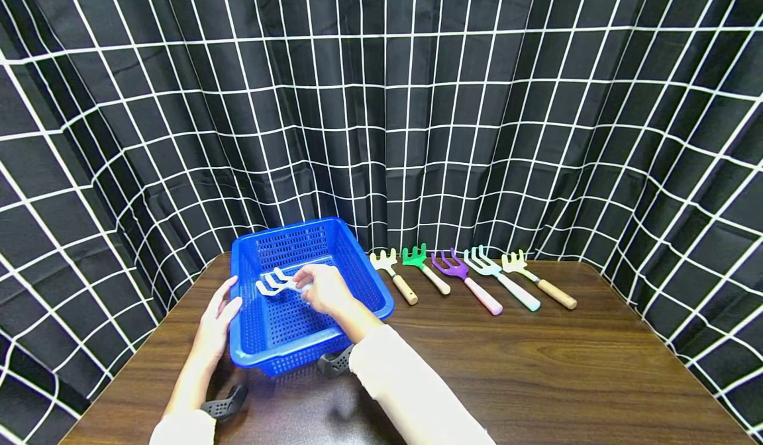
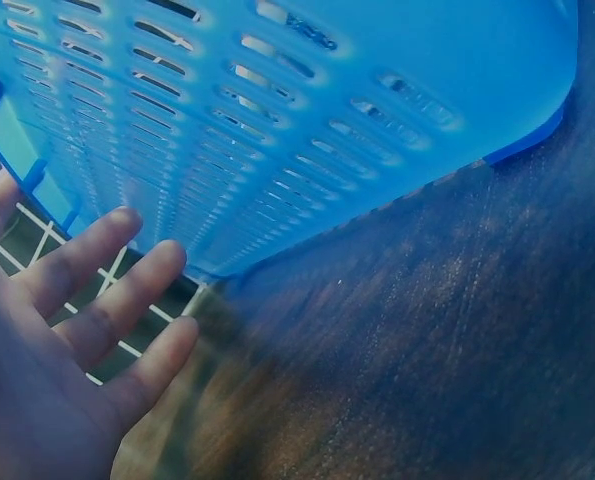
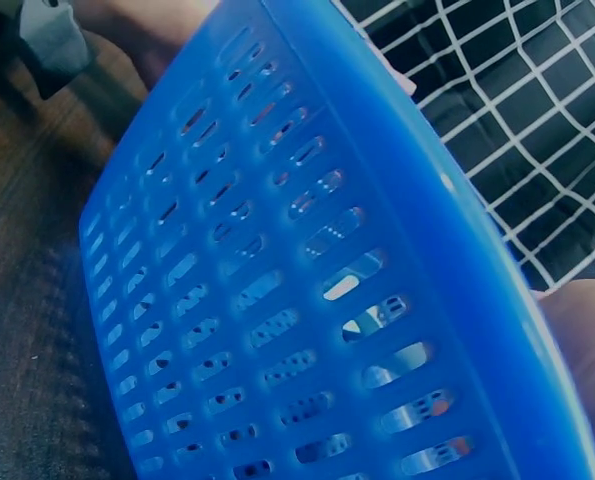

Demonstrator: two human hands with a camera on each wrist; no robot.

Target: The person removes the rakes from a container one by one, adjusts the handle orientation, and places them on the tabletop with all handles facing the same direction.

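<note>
A blue perforated plastic basket [image 1: 310, 263] stands on the table at the left. Over its inside, my right hand [image 1: 324, 289] pinches a pale garden hand rake [image 1: 272, 284] near the handle, its tines toward the left wall. In the right wrist view the basket's front wall [image 3: 227, 270] hides most of that hand and the rake. My left hand [image 1: 216, 319] touches the basket's left rim from outside. Its fingers [image 2: 142, 280] are spread and fairly straight beside the slotted outer wall [image 2: 307, 150] in the left wrist view.
Right of the basket, a row of hand rakes lies on the wooden table [image 1: 536, 372]: cream [image 1: 393, 277], green [image 1: 426, 268], purple with pink handle [image 1: 467, 280], mint [image 1: 502, 277] and yellow with wooden handle [image 1: 539, 279]. A black gridded curtain [image 1: 441, 100] surrounds the table's back and sides.
</note>
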